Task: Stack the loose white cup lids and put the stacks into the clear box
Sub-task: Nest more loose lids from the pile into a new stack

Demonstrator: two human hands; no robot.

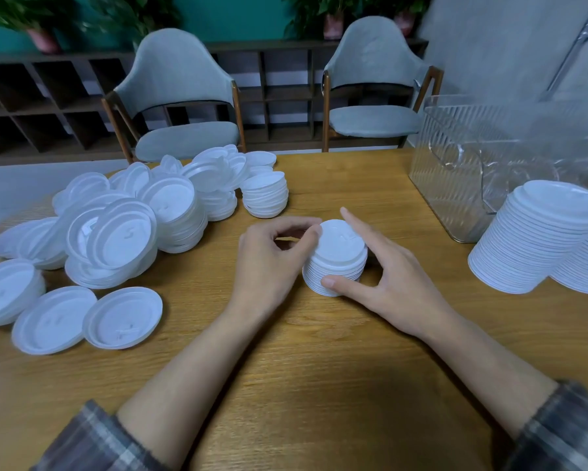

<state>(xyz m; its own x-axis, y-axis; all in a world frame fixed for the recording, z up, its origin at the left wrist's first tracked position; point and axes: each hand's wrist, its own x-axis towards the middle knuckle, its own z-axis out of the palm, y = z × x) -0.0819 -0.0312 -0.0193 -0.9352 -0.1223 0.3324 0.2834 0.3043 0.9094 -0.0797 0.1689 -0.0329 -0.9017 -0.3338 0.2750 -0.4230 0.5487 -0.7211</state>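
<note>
Now the right hand point(387, 277) grips the short lid stack point(336, 266), thumb low on its near side; the left hand point(272, 263) pinches the left rim of the top lid point(340, 237). Light, thin, likely slippery: take it by the sides. Its axis stands upright on the surface point(319, 368); the clear box point(455, 171) sits far right.

wooden table point(319, 385) — loose lids point(115, 232), short stack point(336, 263), tall stacks point(537, 236), clear box point(455, 185)

Dim, soft light; blurred, wide-angle-warped edges.
</note>
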